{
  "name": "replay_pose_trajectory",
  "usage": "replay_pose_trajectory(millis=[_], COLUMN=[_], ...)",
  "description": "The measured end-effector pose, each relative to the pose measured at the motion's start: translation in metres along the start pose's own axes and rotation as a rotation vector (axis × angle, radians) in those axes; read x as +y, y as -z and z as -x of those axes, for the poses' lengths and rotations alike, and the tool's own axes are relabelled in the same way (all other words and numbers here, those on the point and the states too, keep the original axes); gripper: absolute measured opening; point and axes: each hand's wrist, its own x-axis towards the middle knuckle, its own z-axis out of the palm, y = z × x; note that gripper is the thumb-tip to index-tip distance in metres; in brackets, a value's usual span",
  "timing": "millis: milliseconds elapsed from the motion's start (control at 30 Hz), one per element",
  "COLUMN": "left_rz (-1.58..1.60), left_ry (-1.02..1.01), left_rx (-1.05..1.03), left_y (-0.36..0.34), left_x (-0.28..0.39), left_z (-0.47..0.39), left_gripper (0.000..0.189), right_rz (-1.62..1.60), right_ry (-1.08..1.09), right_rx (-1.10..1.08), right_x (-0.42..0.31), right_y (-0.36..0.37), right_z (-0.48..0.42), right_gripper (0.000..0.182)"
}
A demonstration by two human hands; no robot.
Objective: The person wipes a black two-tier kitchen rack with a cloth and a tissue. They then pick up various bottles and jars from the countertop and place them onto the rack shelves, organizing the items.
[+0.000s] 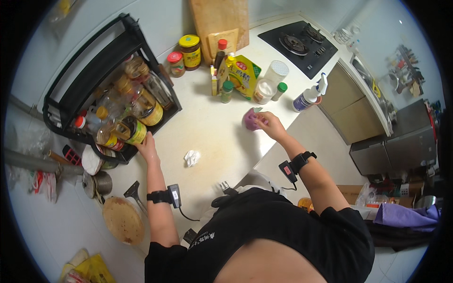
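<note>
My left hand [147, 148] grips the lower part of a dark sauce bottle [136, 131] with a yellow-green label. This bottle leans at the front edge of a black two-tier rack [127, 155], among other bottles. Part of the bottle is hidden behind my fingers. Over the white countertop [208, 141], my right hand [270, 123] pinches a bunched purple cloth [250, 119]; I cannot tell whether the cloth touches the surface. Between my hands lies a crumpled white tissue [192, 158]. Next to the held bottle stands an oil bottle [150, 109] with a yellow label.
A yellow seasoning bag [244, 76], a green-capped jar [227, 92] and a white-filled jar [263, 92] stand behind the cloth. A spray bottle [308, 99] is near the counter's right edge. Farther back are a gas hob [300, 46] and a cutting board [221, 17].
</note>
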Motion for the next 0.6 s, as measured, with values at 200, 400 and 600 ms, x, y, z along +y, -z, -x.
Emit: replay_pose_trajectory(millis=[200, 400, 600], left_rz=[-0.153, -0.362, -0.438], left_ry=[0.168, 0.184, 0.203], left_rx=[-0.024, -0.06, -0.233], left_y=[-0.017, -0.043, -0.088], left_x=[0.023, 0.035, 0.023], left_z=[0.045, 0.082, 0.11], left_gripper=[0.079, 0.063, 0.056], right_rz=[-0.29, -0.065, -0.037], right_ry=[-0.226, -0.441, -0.388], right_rx=[0.467, 0.875, 0.92], right_x=[0.097, 0.166, 0.198], right_y=[0.009, 0.041, 0.064], right_z=[0.023, 0.003, -0.042], right_gripper=[0.023, 0.071, 0.086])
